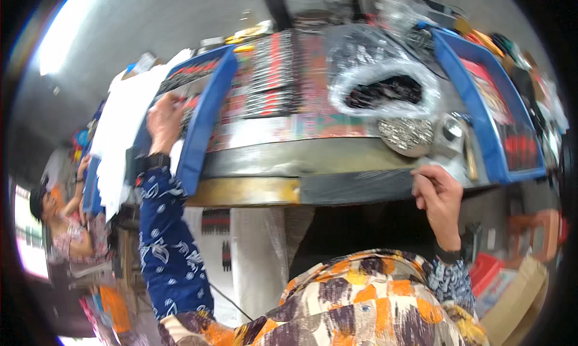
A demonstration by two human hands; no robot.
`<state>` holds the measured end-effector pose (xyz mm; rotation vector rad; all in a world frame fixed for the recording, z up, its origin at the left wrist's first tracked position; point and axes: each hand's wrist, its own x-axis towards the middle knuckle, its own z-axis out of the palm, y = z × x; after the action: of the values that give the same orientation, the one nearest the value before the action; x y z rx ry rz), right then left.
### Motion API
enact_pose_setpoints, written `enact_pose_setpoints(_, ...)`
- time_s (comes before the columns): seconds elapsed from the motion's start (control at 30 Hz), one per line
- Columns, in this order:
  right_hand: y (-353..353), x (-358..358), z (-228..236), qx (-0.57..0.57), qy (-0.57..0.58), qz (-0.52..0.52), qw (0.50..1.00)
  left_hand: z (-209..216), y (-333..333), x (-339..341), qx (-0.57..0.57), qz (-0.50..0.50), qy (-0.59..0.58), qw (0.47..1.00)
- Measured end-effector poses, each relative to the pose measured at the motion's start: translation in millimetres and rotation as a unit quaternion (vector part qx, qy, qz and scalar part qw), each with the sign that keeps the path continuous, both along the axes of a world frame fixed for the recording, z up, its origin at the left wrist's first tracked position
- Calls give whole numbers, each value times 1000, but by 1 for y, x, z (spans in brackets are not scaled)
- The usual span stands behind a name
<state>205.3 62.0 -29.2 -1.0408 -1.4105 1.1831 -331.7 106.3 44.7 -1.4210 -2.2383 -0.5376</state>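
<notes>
My left hand [164, 119] reaches into a blue plastic bin [205, 120] at the left of the table and rests on the small red and dark items [188, 74] in it; whether it holds one I cannot tell. My right hand [438, 192] is curled around the front edge of the table [313, 183], near a round metal dish of small parts [406, 134]. Both forearms wear dark blue patterned sleeves and black wristbands.
A clear plastic bag of dark pieces [382, 87] lies mid-table on a colourful printed cover. A second blue bin [481, 114] stands at the right, a shiny metal cup [450, 132] beside it. Another person [63, 219] works at the far left. Cardboard boxes [518, 286] sit lower right.
</notes>
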Motion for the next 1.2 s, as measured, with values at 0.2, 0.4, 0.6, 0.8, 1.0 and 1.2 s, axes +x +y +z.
enact_pose_setpoints(0.2,1,21,18,58,-97,-8,994,6,-3,7,75,-122,2,990)
enact_pose_setpoints(0.4,20,62,48,163,-142,-105,971,9,-13,59,143,-179,-17,973)
enact_pose_setpoints(0.6,51,118,67,259,-252,-232,903,17,-38,143,145,-272,-151,939)
enact_pose_setpoints(0.8,89,180,63,301,-431,-337,781,13,-56,216,141,-352,-385,841)
enact_pose_setpoints(1.0,107,200,56,232,-510,-320,764,12,-69,257,94,-367,-421,824)
enact_pose_setpoints(1.2,107,192,64,176,-578,-282,745,14,-76,278,80,-372,-405,832)
